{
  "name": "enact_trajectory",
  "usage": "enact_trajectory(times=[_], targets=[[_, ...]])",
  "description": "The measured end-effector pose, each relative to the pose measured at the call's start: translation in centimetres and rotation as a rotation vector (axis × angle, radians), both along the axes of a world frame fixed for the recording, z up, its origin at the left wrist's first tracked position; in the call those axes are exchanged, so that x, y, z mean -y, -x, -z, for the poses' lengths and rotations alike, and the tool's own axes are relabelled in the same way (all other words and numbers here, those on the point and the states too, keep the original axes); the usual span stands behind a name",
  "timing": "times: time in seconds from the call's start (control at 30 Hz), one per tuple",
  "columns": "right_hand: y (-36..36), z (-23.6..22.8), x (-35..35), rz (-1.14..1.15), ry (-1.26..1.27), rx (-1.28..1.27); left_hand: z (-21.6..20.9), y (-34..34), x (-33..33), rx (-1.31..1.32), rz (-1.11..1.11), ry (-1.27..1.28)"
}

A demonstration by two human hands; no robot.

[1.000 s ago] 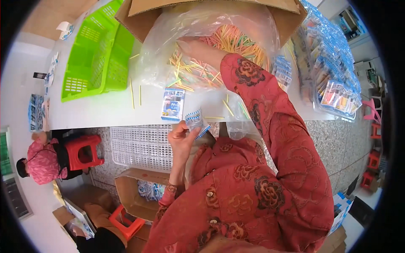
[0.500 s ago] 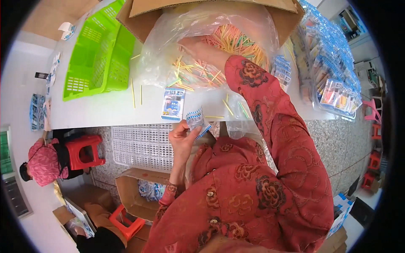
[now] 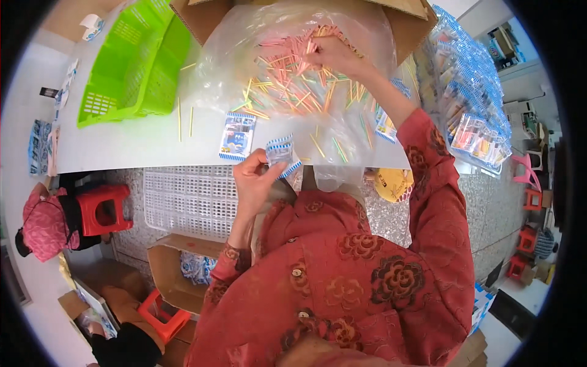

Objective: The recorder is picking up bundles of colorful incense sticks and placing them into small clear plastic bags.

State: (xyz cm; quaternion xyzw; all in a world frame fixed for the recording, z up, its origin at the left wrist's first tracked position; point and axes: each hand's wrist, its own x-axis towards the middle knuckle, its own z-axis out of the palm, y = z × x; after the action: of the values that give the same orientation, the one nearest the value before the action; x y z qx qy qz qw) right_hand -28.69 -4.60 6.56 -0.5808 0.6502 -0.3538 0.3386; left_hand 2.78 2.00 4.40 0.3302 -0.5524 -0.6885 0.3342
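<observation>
At the table's front edge my left hand (image 3: 252, 177) pinches a small blue-and-white plastic packet (image 3: 282, 158) between thumb and fingers. My right hand (image 3: 333, 55) reaches over a heap of thin coloured sticks (image 3: 287, 73) on clear plastic sheeting (image 3: 223, 73). Its fingers are closed on a few pink sticks (image 3: 307, 56); their exact number is hard to make out. Flat on the table beside my left hand lies a blue-and-white packet (image 3: 237, 136). Another packet (image 3: 385, 125) is partly covered by my right forearm.
An open cardboard box (image 3: 406, 27) stands behind the heap. A green basket (image 3: 128, 73) is at left, a clear tub of filled packets (image 3: 474, 104) at right. Loose sticks (image 3: 180, 119) lie on the table. Below are a white crate (image 3: 189, 202), a carton (image 3: 168, 278) and two people.
My right hand has drawn back from deep in the heap, lifting into sight with pink sticks in its fingers; sticks spread nearer on the sheeting. My left hand keeps hold of its packet.
</observation>
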Motion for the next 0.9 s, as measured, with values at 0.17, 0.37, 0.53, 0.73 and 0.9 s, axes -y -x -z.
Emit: enact_trajectory(times=[0.17, 0.37, 0.53, 0.73, 0.9], targets=[[-1.5, 1.4, -2.8, 0.011, 0.064, -0.179, -0.7, 0.5, 0.4, -0.046, 0.006, 0.04], [-2.1, 5.5, -4.6, -0.128, 0.633, -0.652, -1.5, 1.5, 0.7, -0.031, -0.008, 0.089], [-2.7, 1.9, -6.6, 0.031, 0.547, -0.445, -1.3, 2.4, 1.1, -0.004, -0.006, 0.1], [-6.8, -7.3, -10.7, 0.103, 0.674, -0.217, 0.0, 3.9, 1.4, -0.026, 0.007, 0.225], [-7.6, -7.5, -11.8, -0.171, 0.941, -0.496, 0.3, 4.7, 1.1, -0.011, -0.011, 0.222]])
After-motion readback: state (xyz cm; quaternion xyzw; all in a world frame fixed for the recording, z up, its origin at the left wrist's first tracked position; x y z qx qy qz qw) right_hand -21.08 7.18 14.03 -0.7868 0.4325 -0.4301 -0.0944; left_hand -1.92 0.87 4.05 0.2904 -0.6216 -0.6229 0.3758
